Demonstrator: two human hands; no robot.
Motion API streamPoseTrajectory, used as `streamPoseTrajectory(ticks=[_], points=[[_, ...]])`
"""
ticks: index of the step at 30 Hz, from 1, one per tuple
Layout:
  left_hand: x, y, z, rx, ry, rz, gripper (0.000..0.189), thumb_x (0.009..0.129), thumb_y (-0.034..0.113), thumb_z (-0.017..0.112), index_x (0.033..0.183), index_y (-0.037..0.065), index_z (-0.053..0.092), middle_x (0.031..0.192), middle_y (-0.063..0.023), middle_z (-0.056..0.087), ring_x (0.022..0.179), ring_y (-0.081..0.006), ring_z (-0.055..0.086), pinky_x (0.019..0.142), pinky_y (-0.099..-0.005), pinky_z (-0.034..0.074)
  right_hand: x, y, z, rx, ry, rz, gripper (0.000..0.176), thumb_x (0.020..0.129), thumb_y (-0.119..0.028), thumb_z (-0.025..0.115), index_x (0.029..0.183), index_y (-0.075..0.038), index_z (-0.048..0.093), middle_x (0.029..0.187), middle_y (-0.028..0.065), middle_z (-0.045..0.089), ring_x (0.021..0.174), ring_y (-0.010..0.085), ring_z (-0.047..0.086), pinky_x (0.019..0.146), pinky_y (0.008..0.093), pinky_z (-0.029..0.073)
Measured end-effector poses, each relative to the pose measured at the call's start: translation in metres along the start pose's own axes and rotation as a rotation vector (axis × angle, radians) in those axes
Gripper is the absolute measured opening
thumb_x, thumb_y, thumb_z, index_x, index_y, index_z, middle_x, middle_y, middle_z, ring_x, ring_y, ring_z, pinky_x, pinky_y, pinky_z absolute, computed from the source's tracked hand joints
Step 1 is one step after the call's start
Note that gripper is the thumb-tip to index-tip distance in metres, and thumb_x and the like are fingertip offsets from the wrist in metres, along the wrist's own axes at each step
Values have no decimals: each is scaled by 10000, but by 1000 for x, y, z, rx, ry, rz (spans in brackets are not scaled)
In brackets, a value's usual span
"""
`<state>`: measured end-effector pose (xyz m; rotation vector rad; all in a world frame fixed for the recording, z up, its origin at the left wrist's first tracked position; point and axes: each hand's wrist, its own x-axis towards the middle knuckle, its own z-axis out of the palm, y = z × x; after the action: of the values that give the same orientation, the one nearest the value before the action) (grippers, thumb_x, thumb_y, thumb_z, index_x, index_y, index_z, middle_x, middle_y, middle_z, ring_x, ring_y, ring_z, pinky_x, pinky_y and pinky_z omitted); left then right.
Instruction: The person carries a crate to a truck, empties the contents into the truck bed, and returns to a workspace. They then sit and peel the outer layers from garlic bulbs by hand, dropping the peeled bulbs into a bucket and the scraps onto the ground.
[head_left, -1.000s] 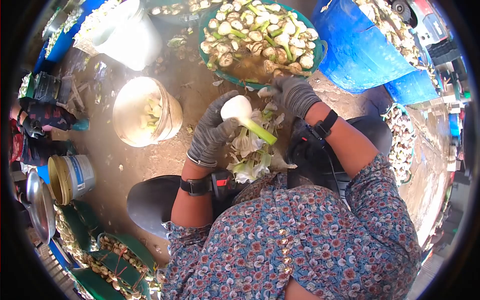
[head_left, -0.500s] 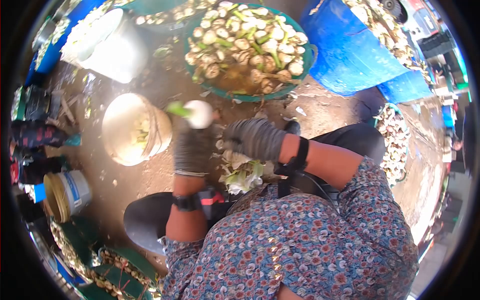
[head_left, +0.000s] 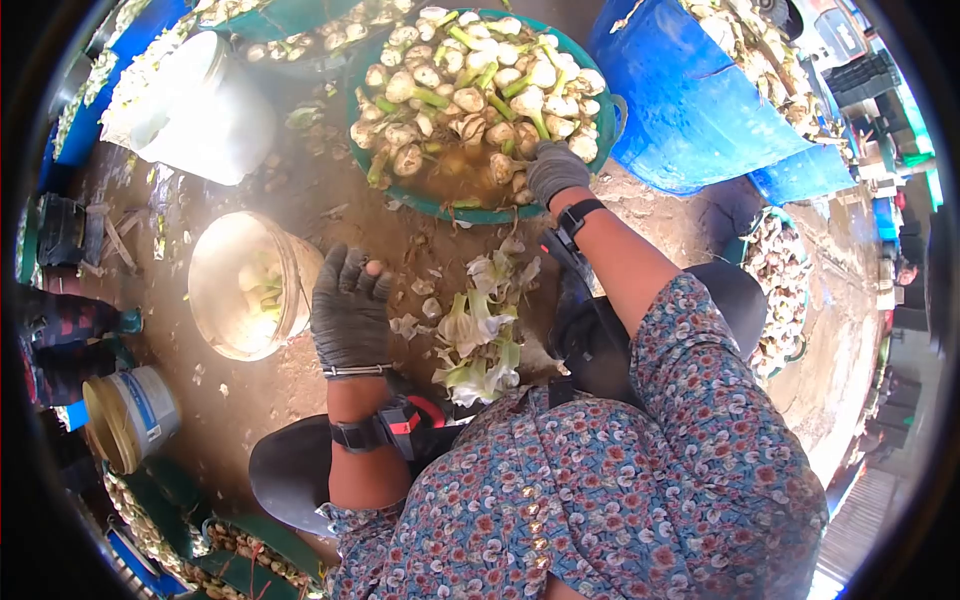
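My left hand (head_left: 350,315), in a grey glove, is raised beside a cream bucket (head_left: 300,285); its fingers are apart and hold nothing. Inside that bucket lie a few pale bulbs with green stems (head_left: 265,290). My gloved right hand (head_left: 558,172) reaches over the near right rim of a green tub (head_left: 440,208). Its fingers are curled at the green stem of a white bulb (head_left: 528,100); the fingertips are partly hidden. Brown water and many white bulbs fill the tub. Peeled white-green leaves (head_left: 480,340) lie in a pile on the ground between my knees.
A tall blue barrel (head_left: 680,110) piled with bulbs stands right of the tub. Another tub of bulbs (head_left: 780,285) is beside my right knee. At left are a white bucket (head_left: 225,130) and a tipped white pail (head_left: 150,400). Leaf scraps litter the wet ground.
The white bulb that was in my left hand is gone from it, and its fingers have spread. My right hand has moved from beside the left one, forward and right to the tub.
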<state>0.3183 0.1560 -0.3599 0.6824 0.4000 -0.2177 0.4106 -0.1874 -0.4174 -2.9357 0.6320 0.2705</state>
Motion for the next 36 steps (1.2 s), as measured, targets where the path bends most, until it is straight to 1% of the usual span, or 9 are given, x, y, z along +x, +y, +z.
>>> streamPoseTrajectory(ticks=[3,6,14,20,24,26,28,33,36], points=[[2,0,-1,-6,-14,-36,424,984,214,504,1365,30,494,1243,-106,554,1038,-222,578,929,-378,506,6,11,-9,-79,-96,62,475,874,-214,577,1307,-21,549,1307,231,592,1167,338,616,953,435,510],[7,-3,-5,41,1,-40,436,987,175,493,1394,21,452,1244,-120,550,1035,-238,578,939,-383,505,13,27,-5,-271,-109,-121,484,880,-242,581,1309,-20,547,1260,221,624,1143,338,631,919,441,526],[4,-10,6,56,-9,-122,427,1010,224,477,1381,17,434,1229,-140,565,1027,-265,592,917,-394,519,25,36,-37,-560,-303,-281,264,916,-245,528,1020,-169,758,1058,162,713,952,354,690,789,465,549],[-7,-23,16,138,-249,-424,517,1005,441,479,1356,62,460,1145,-143,628,956,-269,635,856,-384,534,-66,-18,-99,188,-174,-415,513,855,-303,717,1262,-22,582,1102,207,689,1016,326,669,871,405,522],[-22,-20,36,59,-292,-521,583,1008,515,415,1338,36,452,1100,-192,651,812,-262,674,718,-383,577,-139,-60,-85,630,-236,-697,463,856,-169,721,1287,-78,578,987,77,656,860,173,598,809,315,510],[-21,-27,24,623,-547,5,509,999,448,490,1291,32,502,1099,-168,653,861,-263,678,752,-410,588,-153,-63,-65,909,-254,-789,445,874,-142,700,1297,-80,576,1008,77,663,881,160,606,801,311,513],[-24,-32,22,-10,-317,-411,434,992,368,550,1274,40,516,1102,-152,652,898,-265,679,765,-420,595,-152,-64,-55,683,19,-926,391,886,-115,685,1265,-73,602,1018,82,666,888,155,613,793,300,512],[-35,-34,16,97,-239,-122,393,943,131,646,1295,59,485,1171,-131,620,975,-250,668,823,-373,602,-174,-67,-67,878,73,-671,225,845,-186,701,1062,-125,701,997,69,696,898,261,680,804,365,544],[-41,-29,22,255,-179,17,424,921,60,666,1295,46,467,1208,-129,600,1015,-222,648,870,-338,587,-191,-75,-86,568,270,-857,217,849,-63,708,1066,-51,698,909,79,673,779,195,648,715,312,531]])
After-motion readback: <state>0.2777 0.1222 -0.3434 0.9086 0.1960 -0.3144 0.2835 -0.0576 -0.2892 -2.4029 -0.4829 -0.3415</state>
